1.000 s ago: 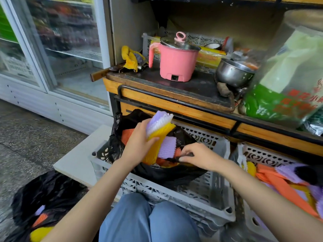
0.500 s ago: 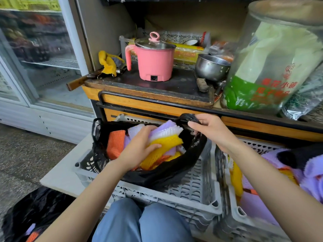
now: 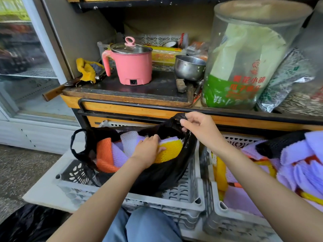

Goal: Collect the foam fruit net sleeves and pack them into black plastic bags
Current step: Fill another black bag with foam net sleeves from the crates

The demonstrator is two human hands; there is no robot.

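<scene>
Overhead, my right hand pinches the black bag by its handle, holding the mouth wide so my left hand, grasping foam sleeves, can push them inside.

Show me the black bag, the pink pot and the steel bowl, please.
black bag [image 3: 167, 175]: head view, on its front wall.
pink pot [image 3: 134, 67]: head view, on the middle of its body.
steel bowl [image 3: 188, 72]: head view, on its outer side.
</scene>
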